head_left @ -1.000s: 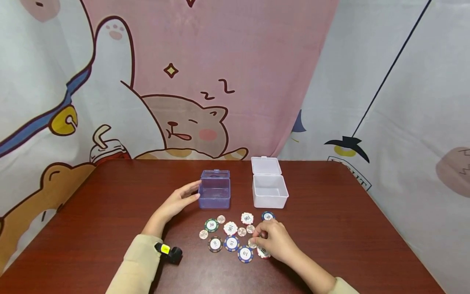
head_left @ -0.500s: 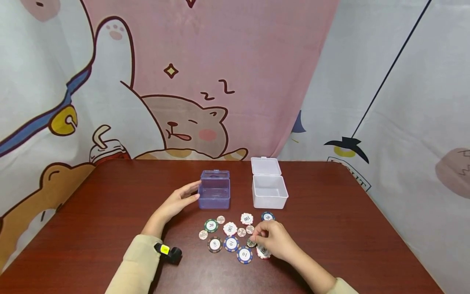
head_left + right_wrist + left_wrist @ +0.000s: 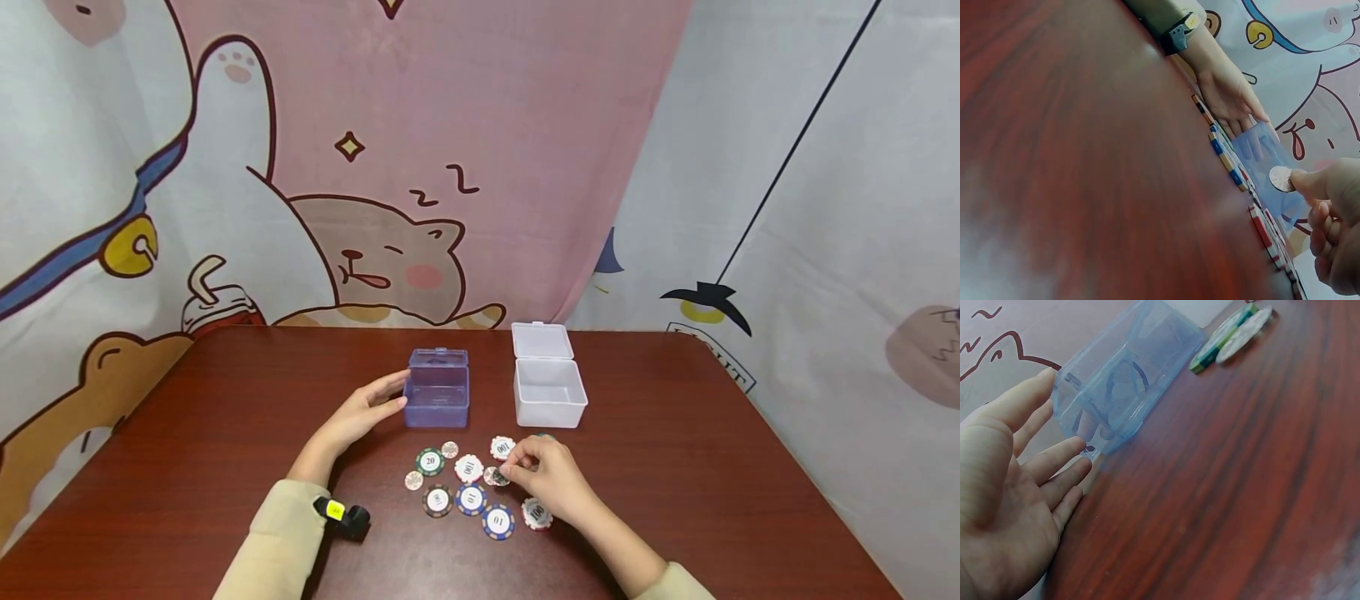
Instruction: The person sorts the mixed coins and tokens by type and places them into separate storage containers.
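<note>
**One coin (image 3: 1281, 179) up off the table (image 3: 675, 483) in the right hand (image 3: 549, 477)**

The right thumb and forefinger are closed in a pinch on the coin's edge, with the remaining fingers curled in behind. That is the fresh change: half a second ago this hand was lower down, working at a coin beside the nearest white chip (image 3: 537, 513); now it has shifted away from the person and a little to their left, and the coin shows lifted in the right wrist view. For the work in hand, I judge that one pick-up is done and the coin is being carried.

Just beside the pinch lies a loose coin (image 3: 490, 476); another may be hidden behind the fingers, but the head view cannot settle it. The hand now covers most of a blue-edged chip (image 3: 547, 437), while the nearest white chip has come into fuller sight.

Further out, two blue chips (image 3: 498, 522), a brown chip (image 3: 437, 500), a green chip (image 3: 430, 462) and two more white chips (image 3: 468, 468) lie flat, with two small coins (image 3: 414, 480) near the green one.

The left hand (image 3: 358, 419) is spread, fingers loosely straight and gripping nothing, its tips at the side of the blue box (image 3: 437, 416) (lid up, like its neighbour's). The white box (image 3: 550, 415) stands to the right, apart from the blue one, and the held coin is in front of the gap between them.
</note>
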Demonstrator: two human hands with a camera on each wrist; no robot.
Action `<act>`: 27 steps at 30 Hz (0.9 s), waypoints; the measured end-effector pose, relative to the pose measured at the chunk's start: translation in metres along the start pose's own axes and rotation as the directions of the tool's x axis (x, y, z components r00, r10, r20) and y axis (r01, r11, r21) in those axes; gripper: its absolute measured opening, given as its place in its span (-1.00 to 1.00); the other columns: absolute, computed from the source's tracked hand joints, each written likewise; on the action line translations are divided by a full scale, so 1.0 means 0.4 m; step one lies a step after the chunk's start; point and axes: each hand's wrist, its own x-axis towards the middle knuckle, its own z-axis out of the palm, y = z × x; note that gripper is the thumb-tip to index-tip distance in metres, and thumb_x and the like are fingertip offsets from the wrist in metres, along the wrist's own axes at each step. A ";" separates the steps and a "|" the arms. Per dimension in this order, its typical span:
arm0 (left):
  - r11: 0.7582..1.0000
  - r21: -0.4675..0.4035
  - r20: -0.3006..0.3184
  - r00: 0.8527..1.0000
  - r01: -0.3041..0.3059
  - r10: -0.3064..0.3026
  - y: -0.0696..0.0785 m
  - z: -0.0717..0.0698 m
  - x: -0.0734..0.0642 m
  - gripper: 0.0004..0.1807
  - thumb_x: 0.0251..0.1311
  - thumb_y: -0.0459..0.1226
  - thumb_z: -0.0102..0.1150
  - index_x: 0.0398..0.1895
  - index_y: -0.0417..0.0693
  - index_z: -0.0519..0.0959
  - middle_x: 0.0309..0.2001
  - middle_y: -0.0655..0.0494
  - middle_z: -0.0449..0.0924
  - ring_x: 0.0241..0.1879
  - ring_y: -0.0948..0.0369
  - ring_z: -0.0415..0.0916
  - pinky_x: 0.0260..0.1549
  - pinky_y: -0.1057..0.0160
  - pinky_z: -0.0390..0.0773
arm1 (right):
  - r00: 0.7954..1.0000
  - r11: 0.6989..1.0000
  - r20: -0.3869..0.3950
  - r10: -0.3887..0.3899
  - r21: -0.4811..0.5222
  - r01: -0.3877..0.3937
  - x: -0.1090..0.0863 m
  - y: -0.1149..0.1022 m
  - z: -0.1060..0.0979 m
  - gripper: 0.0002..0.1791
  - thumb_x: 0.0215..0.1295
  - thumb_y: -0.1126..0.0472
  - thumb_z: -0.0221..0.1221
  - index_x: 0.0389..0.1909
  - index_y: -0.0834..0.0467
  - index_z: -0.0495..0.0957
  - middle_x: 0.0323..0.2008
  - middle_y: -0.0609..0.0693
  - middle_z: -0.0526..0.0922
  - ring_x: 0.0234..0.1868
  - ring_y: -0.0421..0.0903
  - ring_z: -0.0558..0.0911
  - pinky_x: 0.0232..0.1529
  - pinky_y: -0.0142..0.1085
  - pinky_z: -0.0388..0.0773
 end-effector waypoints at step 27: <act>0.999 -0.012 0.007 0.999 -0.032 0.032 -0.013 -0.002 0.006 -0.41 0.32 -0.29 0.12 0.40 -0.15 0.26 0.31 -0.23 0.30 0.32 -0.14 0.17 0.22 -0.21 0.11 | 0.987 0.991 -0.159 -0.008 0.128 0.029 0.118 -0.075 0.080 -0.80 0.08 0.27 0.38 -0.61 0.05 0.56 -0.62 -0.18 0.32 -0.45 -0.17 0.33 -0.40 -0.32 0.29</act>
